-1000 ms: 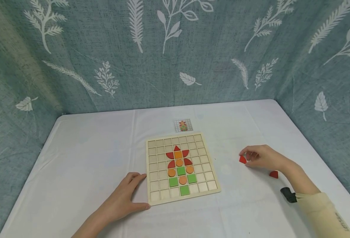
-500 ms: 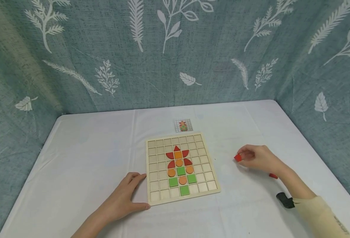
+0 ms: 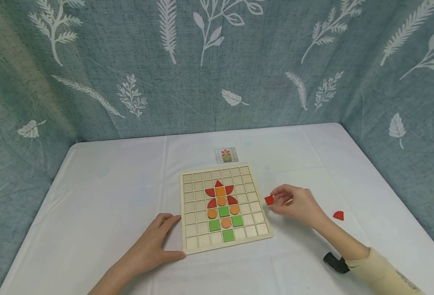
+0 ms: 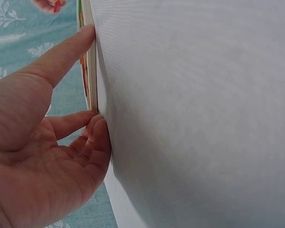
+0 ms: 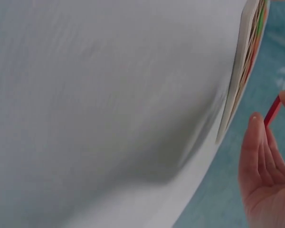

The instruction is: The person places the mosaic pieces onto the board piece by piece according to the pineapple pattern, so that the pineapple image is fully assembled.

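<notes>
My right hand (image 3: 298, 203) pinches a small flat red piece (image 3: 269, 200) between thumb and fingers, close beside the right edge of the pale wooden grid board (image 3: 198, 241). In the right wrist view the red piece (image 5: 272, 111) shows edge-on between the fingertips. My left hand (image 3: 148, 246) touches the board's left edge with its thumb near the front corner and its fingers farther back; the left wrist view shows the fingertips against the board's side. On the board sit red quarter-circle pieces (image 3: 233, 200), a red triangle (image 3: 218, 183), orange discs (image 3: 226, 223), an orange square (image 3: 220, 191) and green squares (image 3: 228, 235).
Another red quarter-circle piece (image 3: 338, 215) lies on the white tablecloth (image 3: 121, 184) at the right. Behind the board is a small printed card (image 3: 226, 155) with a coloured grid picture. A leaf-patterned curtain (image 3: 187, 102) stands behind the table.
My right hand has moved left with the red piece, from the right side of the table to the board's right edge. The left hand has stayed at the board.
</notes>
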A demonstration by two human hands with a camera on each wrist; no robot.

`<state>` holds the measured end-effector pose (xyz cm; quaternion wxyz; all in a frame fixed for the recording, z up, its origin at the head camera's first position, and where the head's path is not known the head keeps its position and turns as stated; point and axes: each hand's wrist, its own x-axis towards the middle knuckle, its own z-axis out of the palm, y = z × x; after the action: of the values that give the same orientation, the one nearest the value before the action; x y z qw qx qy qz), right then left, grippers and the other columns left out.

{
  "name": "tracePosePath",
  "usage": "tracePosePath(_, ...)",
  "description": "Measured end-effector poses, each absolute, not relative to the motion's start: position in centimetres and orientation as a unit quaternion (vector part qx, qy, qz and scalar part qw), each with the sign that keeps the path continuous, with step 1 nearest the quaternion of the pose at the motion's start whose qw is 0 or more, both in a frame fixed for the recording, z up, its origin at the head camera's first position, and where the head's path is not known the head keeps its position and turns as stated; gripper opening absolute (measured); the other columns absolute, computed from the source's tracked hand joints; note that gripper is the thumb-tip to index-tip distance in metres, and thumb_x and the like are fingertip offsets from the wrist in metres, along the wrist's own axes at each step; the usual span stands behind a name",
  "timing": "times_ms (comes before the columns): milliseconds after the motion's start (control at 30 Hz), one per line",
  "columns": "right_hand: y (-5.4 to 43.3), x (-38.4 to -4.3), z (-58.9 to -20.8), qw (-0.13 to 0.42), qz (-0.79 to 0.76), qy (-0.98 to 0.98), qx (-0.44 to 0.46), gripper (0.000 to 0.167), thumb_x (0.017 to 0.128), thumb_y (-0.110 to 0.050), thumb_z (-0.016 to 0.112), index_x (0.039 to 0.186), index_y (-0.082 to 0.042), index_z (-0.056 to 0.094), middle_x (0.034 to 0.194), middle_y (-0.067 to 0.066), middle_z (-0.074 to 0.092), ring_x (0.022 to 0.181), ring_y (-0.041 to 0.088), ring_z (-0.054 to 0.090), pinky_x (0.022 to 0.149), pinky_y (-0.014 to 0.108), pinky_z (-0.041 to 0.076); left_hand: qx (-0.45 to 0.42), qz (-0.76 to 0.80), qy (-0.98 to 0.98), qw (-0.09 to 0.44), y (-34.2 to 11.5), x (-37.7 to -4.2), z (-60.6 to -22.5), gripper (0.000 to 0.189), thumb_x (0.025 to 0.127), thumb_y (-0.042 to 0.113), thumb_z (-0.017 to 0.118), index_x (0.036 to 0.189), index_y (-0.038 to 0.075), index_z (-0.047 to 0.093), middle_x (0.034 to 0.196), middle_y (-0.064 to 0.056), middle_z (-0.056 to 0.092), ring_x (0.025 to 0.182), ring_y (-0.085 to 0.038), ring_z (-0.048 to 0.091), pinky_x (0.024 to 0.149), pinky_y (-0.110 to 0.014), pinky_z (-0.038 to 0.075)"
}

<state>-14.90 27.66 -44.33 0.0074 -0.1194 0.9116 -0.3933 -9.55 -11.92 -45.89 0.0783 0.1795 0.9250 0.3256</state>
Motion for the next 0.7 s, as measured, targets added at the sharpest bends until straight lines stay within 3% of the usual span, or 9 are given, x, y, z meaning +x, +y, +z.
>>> tracePosePath(233, 24.8, -14.0, -44.7, 0.030, -0.388, 0.907, -0.160, 0.028, 0.075, -0.023, 0.084, 0.096, -0.011, 0.068, 0.078, -0.009, 0.065, 0.069, 0.006, 0.060, 0.063, 0.024, 0.051, 0.184, 0.328, 0.923, 0.077, -12.0, -9.7, -46.0, 0.091, 0.069, 0.041, 0.087, 0.142, 0.005, 0.046, 0.131, -0.009, 0.044, 0.118, -0.028, 0.047, 0.099, -0.050, 0.041)
tracePosePath(700, 21.0, -13.4, -45.1, 0.067, -0.379, 0.899, -0.210, 0.024, 0.075, -0.019, 0.084, 0.089, -0.010, 0.066, 0.068, -0.013, 0.059, 0.058, 0.004, 0.053, 0.054, 0.022, 0.047, 0.179, 0.333, 0.922, 0.086, -12.0, -9.8, -45.7, 0.092, 0.069, 0.040, 0.087, 0.143, 0.004, 0.046, 0.131, -0.010, 0.044, 0.120, -0.029, 0.046, 0.100, -0.051, 0.040)
